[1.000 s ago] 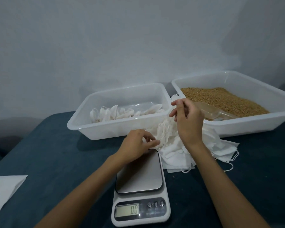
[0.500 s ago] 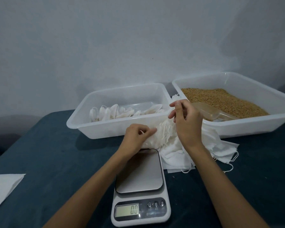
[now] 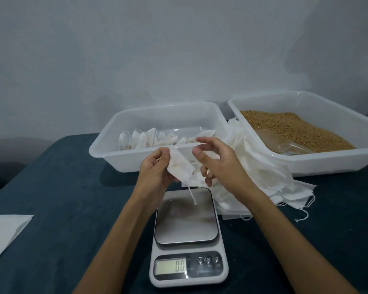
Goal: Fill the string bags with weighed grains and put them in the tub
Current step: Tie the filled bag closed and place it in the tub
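Just above the scale (image 3: 186, 221), left hand (image 3: 155, 175) pinches a string bag (image 3: 179, 166), right hand (image 3: 219, 164) spread loosely beside it.

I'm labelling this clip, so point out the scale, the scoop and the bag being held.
scale (image 3: 186, 217): head view, middle of its steel plate.
scoop (image 3: 272, 139): head view, on its clear bowl.
bag (image 3: 180, 166): head view, middle of the white cloth.

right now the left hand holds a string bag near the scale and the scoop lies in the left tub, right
No. In the head view the scoop lies on the grains in the right tub. The left hand does hold a string bag near the scale.
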The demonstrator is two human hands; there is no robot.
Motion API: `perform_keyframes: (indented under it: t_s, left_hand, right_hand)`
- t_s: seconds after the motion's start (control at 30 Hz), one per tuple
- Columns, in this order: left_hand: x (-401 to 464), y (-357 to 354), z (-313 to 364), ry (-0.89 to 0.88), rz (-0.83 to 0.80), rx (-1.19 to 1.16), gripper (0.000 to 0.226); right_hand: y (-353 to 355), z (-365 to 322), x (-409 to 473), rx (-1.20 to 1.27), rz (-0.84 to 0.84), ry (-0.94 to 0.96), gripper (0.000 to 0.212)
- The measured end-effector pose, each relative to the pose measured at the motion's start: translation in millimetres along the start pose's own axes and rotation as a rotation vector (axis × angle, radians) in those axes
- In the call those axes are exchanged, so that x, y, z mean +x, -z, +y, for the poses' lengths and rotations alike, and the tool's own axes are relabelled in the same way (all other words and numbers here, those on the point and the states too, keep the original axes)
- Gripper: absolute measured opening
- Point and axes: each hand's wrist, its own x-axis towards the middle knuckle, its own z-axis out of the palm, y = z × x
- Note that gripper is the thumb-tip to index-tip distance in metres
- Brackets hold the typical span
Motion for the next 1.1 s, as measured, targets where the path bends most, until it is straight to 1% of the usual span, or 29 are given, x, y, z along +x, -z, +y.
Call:
perform_keyframes:
  t_s: [0.07, 0.1, 0.17, 0.2, 0.23, 0.3, 0.33, 0.4, 0.5, 0.57, 0.6, 0.67, 0.77, 0.8, 0.83, 0.93, 1.03, 1.1]
  left_hand:
    - [-2, 1, 2, -0.008, -0.02, -0.006, 0.03]
    - [-3, 1, 2, -0.009, -0.019, 0.008, 0.031]
    - [-4, 2, 1, 0.001, -0.009, 0.047, 0.034]
    - [-5, 2, 0, 0.008, -0.006, 0.058, 0.036]
    - [-5, 3, -1, 0.014, -0.004, 0.06, 0.036]
    - [-4, 2, -2, 0.027, -0.012, 0.032, 0.035]
    - [-4, 2, -2, 0.032, -0.025, 0.004, 0.035]
    - [-3, 3, -1, 0.036, -0.057, -0.049, 0.038]
    - [-3, 3, -1, 0.04, -0.08, -0.027, 0.044]
    - [-4, 2, -3, 0.041, -0.031, -0.012, 0.039]
    - [-4, 2, -3, 0.043, 0.0, -0.018, 0.036]
    - [-3, 3, -5, 0.044, 0.042, -0.021, 0.031]
    - [-3, 4, -5, 0.049, 0.07, 0.001, 0.033]
    - [-3, 4, -5, 0.044, 0.065, -0.002, 0.032]
    - [-3, 4, -6, 0.034, 0.053, -0.008, 0.03]
    - [-3, 4, -7, -0.008, 0.019, -0.033, 0.022]
    - [-3, 1, -8, -0.049, 0.005, -0.051, 0.032]
    - [-3, -1, -8, -0.095, 0.008, 0.023, 0.03]
  right_hand:
    - [3, 1, 0, 0.069, -0.116, -0.139, 0.053]
    - [4, 2, 0, 0.093, -0.174, -0.179, 0.054]
    - [6, 3, -1, 0.123, -0.255, -0.196, 0.044]
    - [5, 3, -2, 0.115, -0.269, -0.188, 0.036]
    - [4, 4, -2, 0.095, -0.263, -0.177, 0.029]
    - [2, 6, -2, 0.072, -0.199, -0.162, 0.015]
    - [2, 7, -1, 0.081, -0.155, -0.156, 0.011]
    - [3, 7, -1, 0.087, -0.076, -0.136, 0.009]
    - [4, 5, -2, 0.092, -0.04, -0.1, 0.017]
    - [2, 3, -3, 0.11, -0.068, -0.074, 0.026]
    - [0, 2, -3, 0.084, -0.079, -0.053, 0.028]
    - [-3, 3, -5, -0.021, -0.096, 0.015, 0.027]
    - [-8, 10, -8, -0.235, -0.131, 0.138, 0.043]
    - [-10, 12, -9, -0.283, -0.13, 0.177, 0.043]
    - [-11, 14, -9, -0.299, -0.122, 0.208, 0.038]
    - [-9, 13, -6, -0.223, -0.058, 0.238, 0.016]
    - [-3, 9, -1, -0.098, -0.014, 0.194, 0.016]
    - [-2, 8, -1, -0.041, 0.003, 0.14, 0.022]
